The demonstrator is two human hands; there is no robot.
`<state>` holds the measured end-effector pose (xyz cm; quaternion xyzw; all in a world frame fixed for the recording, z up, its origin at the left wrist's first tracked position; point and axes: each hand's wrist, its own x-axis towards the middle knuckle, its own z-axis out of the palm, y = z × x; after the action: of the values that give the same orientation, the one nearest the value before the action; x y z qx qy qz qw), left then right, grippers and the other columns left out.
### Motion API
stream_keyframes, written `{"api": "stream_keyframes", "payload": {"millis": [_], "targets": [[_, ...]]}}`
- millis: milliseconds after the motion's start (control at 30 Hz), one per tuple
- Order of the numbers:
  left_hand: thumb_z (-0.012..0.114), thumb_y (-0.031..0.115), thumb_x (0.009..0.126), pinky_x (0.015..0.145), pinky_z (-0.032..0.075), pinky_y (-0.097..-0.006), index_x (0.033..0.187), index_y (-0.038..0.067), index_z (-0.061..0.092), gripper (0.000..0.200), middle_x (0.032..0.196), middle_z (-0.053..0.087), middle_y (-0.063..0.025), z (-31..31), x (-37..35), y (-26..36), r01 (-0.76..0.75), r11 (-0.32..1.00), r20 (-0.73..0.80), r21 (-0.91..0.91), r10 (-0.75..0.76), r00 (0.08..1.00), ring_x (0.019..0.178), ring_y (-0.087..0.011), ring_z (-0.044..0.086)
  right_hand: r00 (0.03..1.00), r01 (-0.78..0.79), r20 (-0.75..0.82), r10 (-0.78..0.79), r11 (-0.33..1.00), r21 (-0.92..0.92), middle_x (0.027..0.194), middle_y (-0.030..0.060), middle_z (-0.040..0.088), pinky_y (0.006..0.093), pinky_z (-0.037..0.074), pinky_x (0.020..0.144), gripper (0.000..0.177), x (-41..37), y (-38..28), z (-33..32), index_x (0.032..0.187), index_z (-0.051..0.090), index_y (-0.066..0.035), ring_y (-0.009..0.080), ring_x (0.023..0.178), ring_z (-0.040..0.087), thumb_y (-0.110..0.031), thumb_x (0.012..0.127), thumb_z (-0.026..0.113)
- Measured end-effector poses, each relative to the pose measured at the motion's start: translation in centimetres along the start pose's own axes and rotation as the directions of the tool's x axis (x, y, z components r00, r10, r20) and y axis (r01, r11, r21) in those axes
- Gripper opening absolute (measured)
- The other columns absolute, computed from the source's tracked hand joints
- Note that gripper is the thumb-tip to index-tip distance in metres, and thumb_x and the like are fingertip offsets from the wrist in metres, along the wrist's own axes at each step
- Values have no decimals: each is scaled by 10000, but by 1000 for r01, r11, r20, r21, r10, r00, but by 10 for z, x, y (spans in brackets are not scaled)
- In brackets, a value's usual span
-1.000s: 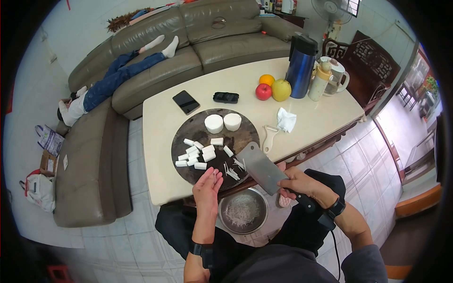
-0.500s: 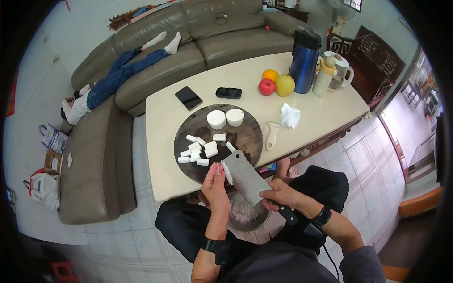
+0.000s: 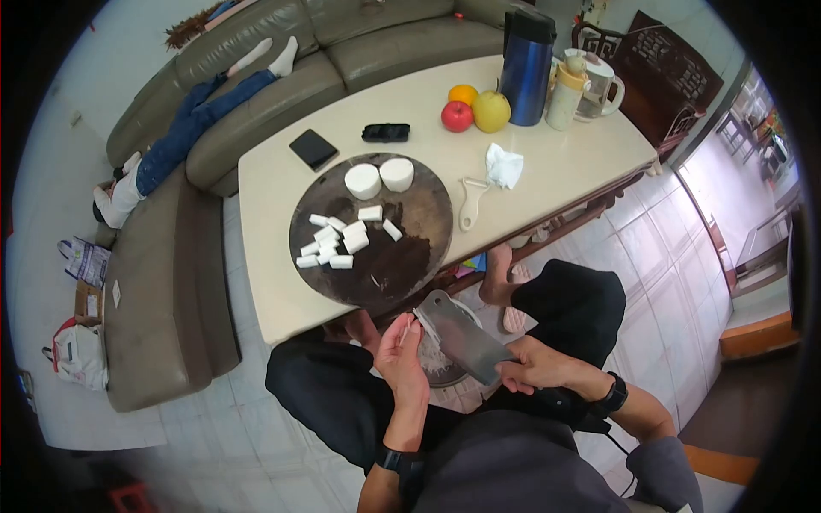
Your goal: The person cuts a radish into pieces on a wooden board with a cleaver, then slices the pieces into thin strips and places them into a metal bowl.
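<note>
My right hand is wrapped round the handle of a cleaver, its blade slanting up and left over my lap. Close to the blade's upper-left edge, my left hand pinches a thin white strip that looks like radish, mostly hidden by the fingers. Below the blade a metal basin holds white shreds. On the round dark cutting board lie several white radish-like sticks. Two thick white rounds, one on the left and one on the right, stand at its back.
The cream table also bears a phone, a black case, a peeler, tissue, fruit, a blue flask and a bottle. A person lies on the sofa.
The view has shifted, so the table sits higher and further left. Both hands and the cleaver have drawn back from the board's edge to over the basin.
</note>
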<state>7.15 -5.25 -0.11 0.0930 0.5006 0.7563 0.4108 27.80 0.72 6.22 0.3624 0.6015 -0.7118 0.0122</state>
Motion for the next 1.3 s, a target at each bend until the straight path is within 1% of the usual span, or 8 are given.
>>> {"api": "stream_keyframes", "payload": {"millis": [200,233,333,567,833,933,1067,1300], "targets": [[712,-10,785,846,478,-238,1128,-31,573,371,1014,625,-65,-15,4,-40,-10,974,-23,226,16,1000,926,-109,592,995,-50,-92,33,979,-197,571,50,555,283,426,445,261,2,-4,12,735,540,38,116,448,530,-139,916,480],[713,-14,779,745,481,-214,1106,-15,558,362,942,616,-38,-16,8,-50,-49,972,-59,230,64,996,823,-97,581,994,-56,-109,28,965,-257,569,37,549,264,422,441,265,4,-4,13,731,542,27,103,455,530,-150,920,485],[683,-11,802,686,473,-204,1104,-16,555,328,928,625,-36,-28,12,-58,114,989,-43,89,-111,993,768,-82,578,993,-66,-113,30,941,-333,564,43,538,276,430,446,263,5,-4,15,735,533,34,117,453,532,-146,920,484],[622,-37,827,616,439,-189,1083,-22,587,258,903,641,-38,-46,18,-70,203,978,-51,39,-200,978,706,-68,564,987,-121,-138,86,955,-272,552,121,542,348,471,502,246,1,-12,13,795,541,88,196,466,573,-124,905,481],[542,-45,870,869,453,-236,1145,-50,604,282,1018,664,-95,-47,19,-69,178,961,-87,210,-163,983,923,-140,617,982,-124,-172,78,953,-276,557,112,533,332,470,481,227,2,-2,6,809,542,88,184,464,575,-112,901,486],[523,-37,885,887,452,-242,1181,-58,573,301,1030,658,-111,-53,22,-72,69,939,10,336,-76,997,946,-155,621,982,-90,-182,41,960,-266,573,46,552,279,436,445,251,-2,0,3,755,537,45,125,449,540,-136,921,485],[454,-47,906,919,447,-265,1291,-24,479,386,1116,621,-142,-55,23,-70,120,939,43,322,-141,989,988,-194,624,978,-80,-205,33,971,-226,576,45,554,277,432,439,244,-6,5,-2,761,536,42,122,448,541,-136,920,486],[329,-106,874,962,404,-287,1418,96,305,581,1440,327,-185,-58,31,-78,130,885,55,447,-172,983,1163,-247,540,971,-71,-239,27,982,-175,583,41,551,267,431,440,236,-12,14,-15,774,529,41,114,450,536,-136,924,485]]}}
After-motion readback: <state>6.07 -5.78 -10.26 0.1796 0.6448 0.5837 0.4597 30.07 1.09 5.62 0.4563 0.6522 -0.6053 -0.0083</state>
